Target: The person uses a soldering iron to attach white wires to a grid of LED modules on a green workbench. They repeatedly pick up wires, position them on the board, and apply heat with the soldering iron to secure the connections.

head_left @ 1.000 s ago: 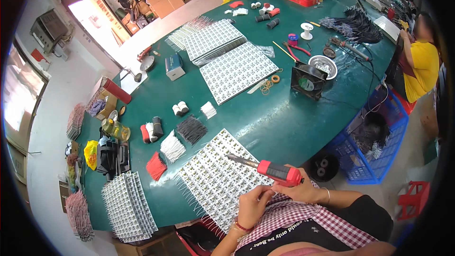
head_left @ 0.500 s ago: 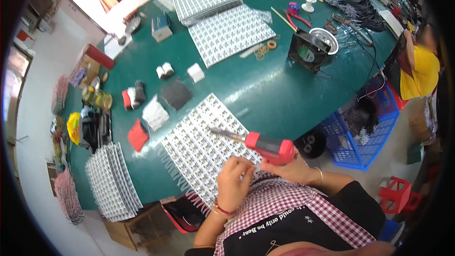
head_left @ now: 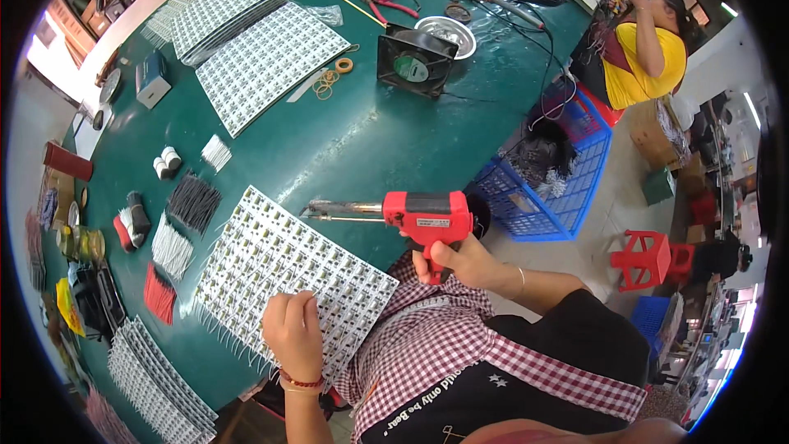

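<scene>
A white panel of small circuit boards [head_left: 283, 267] lies flat on the green counter [head_left: 386, 140] at its near edge, and the left of the two hands [head_left: 293, 335] rests on the panel's near side with fingers curled, pinching something too small to tell. The right hand [head_left: 460, 261] is clenched around the grip of a red soldering gun [head_left: 427, 215] whose metal tip hangs over the panel's far corner. Bundles of black, white and red cut wires [head_left: 177, 226] lie just left of the panel, and a black fan [head_left: 415, 62] stands farther back.

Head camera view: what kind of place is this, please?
Probably a small electronics assembly workshop. The right hand holds a red soldering gun over a white circuit panel on a green table, with wire bundles nearby.
</scene>
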`<state>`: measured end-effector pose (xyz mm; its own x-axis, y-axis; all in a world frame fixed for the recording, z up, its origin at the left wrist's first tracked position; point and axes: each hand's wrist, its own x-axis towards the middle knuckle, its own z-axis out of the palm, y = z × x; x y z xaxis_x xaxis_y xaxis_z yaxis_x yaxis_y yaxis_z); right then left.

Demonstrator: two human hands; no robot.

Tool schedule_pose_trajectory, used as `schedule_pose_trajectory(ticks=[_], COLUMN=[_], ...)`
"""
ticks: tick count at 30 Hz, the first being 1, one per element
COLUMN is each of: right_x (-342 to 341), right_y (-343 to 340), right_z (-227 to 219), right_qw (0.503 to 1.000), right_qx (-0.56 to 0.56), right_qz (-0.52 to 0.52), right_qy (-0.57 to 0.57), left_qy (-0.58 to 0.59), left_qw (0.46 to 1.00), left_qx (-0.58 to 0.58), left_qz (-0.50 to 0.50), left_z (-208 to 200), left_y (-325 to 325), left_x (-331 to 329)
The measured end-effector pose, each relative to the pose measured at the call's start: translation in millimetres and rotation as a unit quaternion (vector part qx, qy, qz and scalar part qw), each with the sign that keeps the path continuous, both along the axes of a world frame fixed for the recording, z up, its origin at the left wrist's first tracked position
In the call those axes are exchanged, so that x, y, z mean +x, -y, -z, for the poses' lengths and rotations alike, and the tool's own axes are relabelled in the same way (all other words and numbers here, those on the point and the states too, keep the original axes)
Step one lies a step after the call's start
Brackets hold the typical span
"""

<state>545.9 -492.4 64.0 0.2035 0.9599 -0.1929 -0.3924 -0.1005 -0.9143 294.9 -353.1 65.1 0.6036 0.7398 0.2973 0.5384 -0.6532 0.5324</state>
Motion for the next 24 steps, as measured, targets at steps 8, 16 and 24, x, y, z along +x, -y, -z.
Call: schedule_pose_trajectory(ticks=[8, 16, 24], right_x=[-2, -1, 1], right_y=[3, -5, -6], right_z=[6, 7, 4], right_qw=[1.0, 1.0, 1.0], right_qx=[-0.006, -0.006, 0.001], right_qz=[0.007, -0.001, 0.006], right_qy=[0.008, 0.017, -0.001], left_qy=[0.02, -0.009, -0.014], left_qw=[1.0, 0.999, 0.999], left_qx=[-0.002, -0.028, 0.033], left_qz=[0.017, -0.023, -0.003], left_z=[7, 10, 6], left_y=[-2, 1, -2], left_x=[6, -10, -2])
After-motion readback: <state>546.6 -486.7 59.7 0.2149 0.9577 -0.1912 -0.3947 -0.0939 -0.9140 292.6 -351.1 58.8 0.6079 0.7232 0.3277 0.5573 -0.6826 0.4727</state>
